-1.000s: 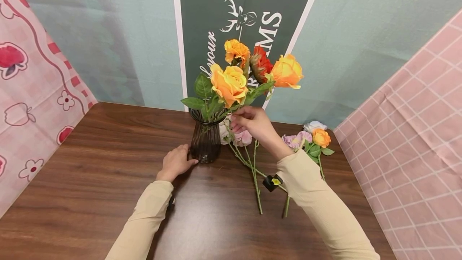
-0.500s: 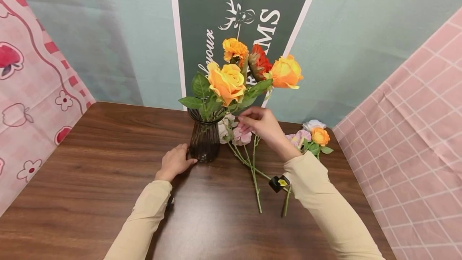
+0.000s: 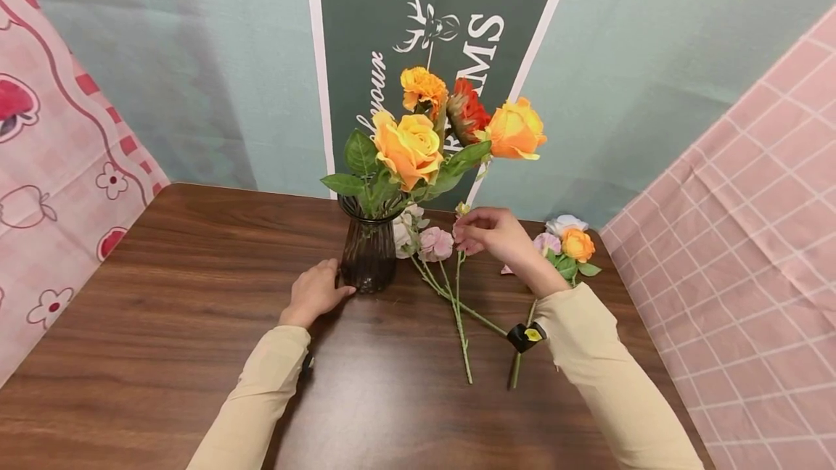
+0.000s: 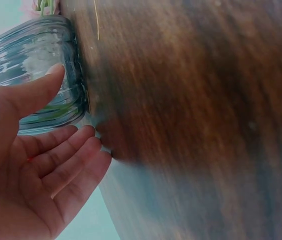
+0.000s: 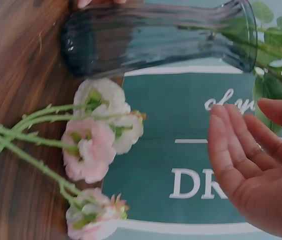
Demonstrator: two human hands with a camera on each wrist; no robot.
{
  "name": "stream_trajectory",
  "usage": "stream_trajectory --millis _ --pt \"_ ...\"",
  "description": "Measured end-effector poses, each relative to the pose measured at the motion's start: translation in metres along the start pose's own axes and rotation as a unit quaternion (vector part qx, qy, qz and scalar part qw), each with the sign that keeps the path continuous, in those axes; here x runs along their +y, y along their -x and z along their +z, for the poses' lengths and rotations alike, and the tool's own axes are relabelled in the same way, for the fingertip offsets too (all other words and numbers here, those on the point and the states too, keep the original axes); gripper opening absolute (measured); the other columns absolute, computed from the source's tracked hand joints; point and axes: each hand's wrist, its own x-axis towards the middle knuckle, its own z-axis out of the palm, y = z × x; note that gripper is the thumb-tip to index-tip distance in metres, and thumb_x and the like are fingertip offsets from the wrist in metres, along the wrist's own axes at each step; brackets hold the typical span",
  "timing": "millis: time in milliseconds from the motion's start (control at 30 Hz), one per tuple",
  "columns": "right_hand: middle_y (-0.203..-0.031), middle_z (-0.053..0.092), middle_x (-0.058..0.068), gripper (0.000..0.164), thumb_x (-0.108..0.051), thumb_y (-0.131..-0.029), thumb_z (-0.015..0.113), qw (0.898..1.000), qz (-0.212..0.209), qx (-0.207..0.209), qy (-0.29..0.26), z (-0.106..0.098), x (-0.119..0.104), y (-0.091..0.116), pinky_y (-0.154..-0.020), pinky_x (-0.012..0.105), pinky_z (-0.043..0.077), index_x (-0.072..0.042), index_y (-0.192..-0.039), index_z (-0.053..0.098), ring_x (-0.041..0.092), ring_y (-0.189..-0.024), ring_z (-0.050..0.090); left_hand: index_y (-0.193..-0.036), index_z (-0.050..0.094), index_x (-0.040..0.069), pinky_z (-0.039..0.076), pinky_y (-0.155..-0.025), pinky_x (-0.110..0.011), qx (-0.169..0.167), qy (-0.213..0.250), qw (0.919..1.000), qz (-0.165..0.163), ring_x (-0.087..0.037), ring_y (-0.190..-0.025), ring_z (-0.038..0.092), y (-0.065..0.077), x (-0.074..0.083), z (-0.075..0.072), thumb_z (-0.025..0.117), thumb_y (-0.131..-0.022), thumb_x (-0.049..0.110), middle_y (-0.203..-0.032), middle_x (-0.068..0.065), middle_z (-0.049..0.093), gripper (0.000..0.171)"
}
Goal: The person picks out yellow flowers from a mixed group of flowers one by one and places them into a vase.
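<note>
A dark ribbed glass vase (image 3: 369,256) stands upright on the wooden table. Rising from it are a yellow-orange rose (image 3: 408,151), another orange rose (image 3: 516,130) leaning right, an orange ruffled flower (image 3: 424,89) and a red flower (image 3: 467,113). My left hand (image 3: 316,294) rests by the vase's base, thumb against the glass and fingers loosely extended. To the right of the vase, my right hand (image 3: 506,241) hovers with nothing between its relaxed fingers, as the right wrist view shows. Pale pink flowers (image 5: 88,150) with thorny green stems lie below it.
Beyond my right wrist lie more flowers: an orange one (image 3: 578,244), a white one (image 3: 565,224) and a light purple one (image 3: 547,242). A printed cloth backdrop (image 3: 261,78) closes the rear, and pink cloths (image 3: 738,238) hang at both sides.
My right hand has moved from the stems near the vase mouth, right and down, over the pink flowers. My left hand stays by the vase's base.
</note>
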Motion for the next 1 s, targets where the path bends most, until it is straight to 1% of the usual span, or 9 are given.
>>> stream_trajectory --millis 167,300,433,533,633,733,800,900,1000 --pt "-0.087 0.061 0.026 0.022 -0.002 -0.09 0.053 0.999 0.028 -0.027 0.015 -0.016 0.015 0.005 -0.067 0.04 0.053 0.015 -0.104 0.054 0.025 -0.071 0.065 -0.127 0.046 -0.007 0.042 -0.084 -0.052 0.002 0.0 1.0 0.0 -0.041 -0.106 0.051 -0.001 -0.001 0.001 0.066 -0.083 0.035 -0.124 -0.024 0.05 0.064" --pt "-0.085 0.063 0.019 0.024 -0.003 -0.09 0.053 0.998 0.051 -0.036 0.029 -0.03 0.028 0.01 -0.066 0.038 0.054 0.015 -0.105 0.053 0.024 -0.073 0.065 -0.126 0.047 -0.007 0.042 -0.083 -0.052 0.003 0.0 1.0 0.002 -0.041 -0.106 0.051 -0.001 -0.001 0.001 0.066 -0.083 0.035 -0.124 -0.024 0.051 0.063" --pt "-0.084 0.064 0.013 0.024 -0.005 -0.091 0.052 0.996 0.08 -0.031 0.034 -0.044 0.04 0.016 -0.067 0.038 0.053 0.014 -0.106 0.054 0.021 -0.072 0.065 -0.126 0.047 -0.007 0.042 -0.084 -0.052 0.002 -0.001 1.0 0.003 -0.041 -0.106 0.051 -0.001 -0.001 0.001 0.066 -0.083 0.035 -0.124 -0.024 0.051 0.063" --pt "-0.088 0.064 0.017 0.026 -0.006 -0.092 0.051 0.994 0.095 -0.022 0.038 -0.055 0.048 0.022 -0.069 0.041 0.053 0.015 -0.106 0.053 0.022 -0.074 0.065 -0.126 0.046 -0.007 0.041 -0.085 -0.052 0.001 -0.001 1.0 0.004 -0.042 -0.107 0.051 -0.001 -0.001 0.001 0.066 -0.083 0.035 -0.125 -0.024 0.05 0.063" --pt "-0.09 0.062 0.021 0.028 -0.005 -0.092 0.051 0.994 0.101 -0.015 0.035 -0.064 0.057 0.027 -0.068 0.041 0.053 0.018 -0.107 0.05 0.023 -0.073 0.065 -0.127 0.046 -0.007 0.041 -0.085 -0.052 -0.001 -0.002 1.0 0.005 -0.042 -0.107 0.051 -0.001 0.0 0.001 0.065 -0.083 0.035 -0.125 -0.024 0.05 0.063" --pt "-0.087 0.063 0.018 0.026 -0.004 -0.091 0.051 0.993 0.112 -0.008 0.024 -0.069 0.065 0.031 -0.064 0.038 0.054 0.019 -0.104 0.05 0.022 -0.071 0.065 -0.127 0.046 -0.007 0.041 -0.085 -0.052 -0.002 -0.002 1.0 0.005 -0.042 -0.107 0.051 -0.001 0.0 0.0 0.066 -0.083 0.035 -0.124 -0.024 0.05 0.063" --pt "-0.084 0.063 0.016 0.025 -0.003 -0.092 0.05 0.992 0.121 -0.009 0.028 -0.073 0.072 0.035 -0.063 0.037 0.054 0.018 -0.103 0.049 0.023 -0.071 0.065 -0.126 0.046 -0.007 0.041 -0.085 -0.052 -0.002 -0.003 1.0 0.006 -0.042 -0.106 0.051 -0.001 0.0 0.0 0.066 -0.083 0.035 -0.124 -0.024 0.05 0.063" --pt "-0.085 0.064 0.018 0.025 -0.004 -0.093 0.048 0.989 0.141 -0.009 0.035 -0.077 0.084 0.04 -0.066 0.039 0.054 0.018 -0.103 0.049 0.024 -0.073 0.065 -0.126 0.047 -0.007 0.041 -0.085 -0.052 -0.002 -0.003 1.0 0.006 -0.042 -0.106 0.051 -0.002 -0.001 0.0 0.066 -0.083 0.035 -0.124 -0.024 0.051 0.063" --pt "-0.085 0.064 0.017 0.025 -0.005 -0.093 0.047 0.985 0.169 -0.009 0.029 -0.08 0.096 0.045 -0.068 0.04 0.053 0.017 -0.105 0.05 0.023 -0.074 0.065 -0.125 0.048 -0.006 0.042 -0.084 -0.052 -0.002 -0.003 1.0 0.007 -0.042 -0.105 0.052 -0.003 -0.001 0.001 0.066 -0.083 0.035 -0.122 -0.024 0.052 0.062"
